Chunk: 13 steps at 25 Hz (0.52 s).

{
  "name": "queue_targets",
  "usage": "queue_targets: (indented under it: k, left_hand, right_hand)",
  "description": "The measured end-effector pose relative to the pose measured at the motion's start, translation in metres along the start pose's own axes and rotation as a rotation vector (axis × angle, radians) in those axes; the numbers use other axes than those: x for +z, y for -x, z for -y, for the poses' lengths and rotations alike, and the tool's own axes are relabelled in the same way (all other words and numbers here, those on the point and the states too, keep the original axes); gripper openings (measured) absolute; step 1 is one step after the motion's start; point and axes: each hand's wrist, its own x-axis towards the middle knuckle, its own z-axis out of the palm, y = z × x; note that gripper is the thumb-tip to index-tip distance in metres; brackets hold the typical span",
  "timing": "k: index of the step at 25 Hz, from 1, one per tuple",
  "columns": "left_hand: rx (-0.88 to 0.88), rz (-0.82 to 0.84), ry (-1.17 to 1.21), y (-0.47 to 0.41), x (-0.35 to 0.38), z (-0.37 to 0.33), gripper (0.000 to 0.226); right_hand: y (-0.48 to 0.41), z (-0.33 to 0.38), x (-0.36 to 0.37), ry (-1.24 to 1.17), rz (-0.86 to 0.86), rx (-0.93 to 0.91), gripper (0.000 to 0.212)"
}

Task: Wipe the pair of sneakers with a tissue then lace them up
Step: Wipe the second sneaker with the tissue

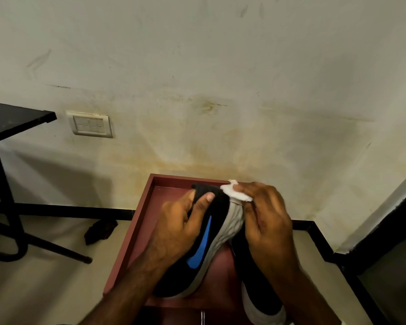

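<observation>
A black sneaker (215, 221) with a blue swoosh and a grey sole is tipped on its side above the maroon tray-like table top (136, 231). My left hand (181, 228) grips its upper near the toe, thumb across the black fabric. My right hand (265, 219) pinches a crumpled white tissue (234, 192) against the grey sole edge at the toe. The second sneaker (260, 299), black with a grey sole, lies on the table under my right forearm, partly hidden.
A stained wall with a switch plate (92, 125) stands right behind the table. A black desk (12, 118) on metal legs is at the left. A dark rag-like lump (101, 231) lies on the floor. A black-edged step (338, 256) runs at the right.
</observation>
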Motion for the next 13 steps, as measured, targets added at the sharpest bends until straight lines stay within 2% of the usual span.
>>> queue_targets:
  k: [4, 6, 8, 10, 13]
  left_hand:
    - [-0.240, -0.113, 0.071, -0.008, -0.001, 0.007, 0.045]
    - [-0.390, -0.162, 0.115, -0.015, -0.004, 0.013, 0.062]
    - [-0.457, -0.176, 0.127, -0.017, -0.008, 0.020, 0.073]
    - [-0.459, -0.163, 0.126, -0.017, -0.011, 0.021, 0.073]
    - [-0.421, -0.067, 0.155, -0.015, -0.007, 0.020, 0.068]
  right_hand:
    - [0.023, 0.001, 0.014, 0.191, 0.173, -0.119, 0.051]
    - [0.032, 0.001, 0.023, 0.198, 0.302, -0.135, 0.049]
    - [0.034, 0.000, 0.024, 0.145, 0.382, -0.116, 0.041]
    - [0.029, 0.001, 0.020, 0.079, 0.325, -0.069, 0.036]
    - [0.015, 0.001, 0.016, 0.091, 0.104, 0.014, 0.037]
